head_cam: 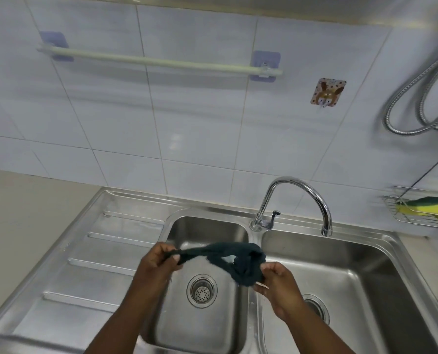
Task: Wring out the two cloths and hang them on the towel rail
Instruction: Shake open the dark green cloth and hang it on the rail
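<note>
A dark teal cloth (228, 259) is stretched in a twisted band over the divider between the two steel sink basins. My left hand (159, 263) pinches its left end above the left basin (177, 315). My right hand (276, 282) grips the bunched right end. The pale green towel rail (159, 61) runs across the tiled wall above, on two purple mounts, with nothing hanging on it. I see only one cloth.
A chrome tap (297, 198) arches over the right basin (353, 277). The ribbed drainboard (85, 264) lies to the left. A wire rack with a yellow-green sponge (427, 206) hangs at right, below a shower hose (417, 103). A rabbit hook (327, 92) is on the wall.
</note>
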